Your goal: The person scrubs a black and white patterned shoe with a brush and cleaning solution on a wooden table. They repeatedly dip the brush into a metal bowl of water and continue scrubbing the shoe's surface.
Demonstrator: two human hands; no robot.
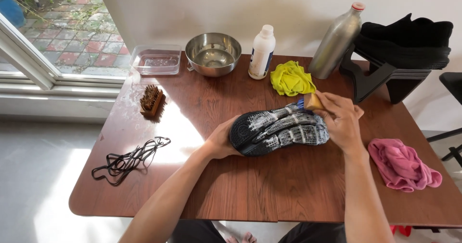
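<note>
Shoe (279, 131) scrubbed sole-up, mid surface (288, 190).
Heel is gripped by left hand (222, 141); brush (313, 101) is clasped by right hand (342, 122) at toe. Sole is foam-covered, not rinsed yet; pink cloth (403, 165) unused nearby.

Probably a home: window (57, 36), wooden table (269, 185).

A single head-worn camera looks steeply down and forward, close over the wooden table (288, 185) toward the wall.
</note>
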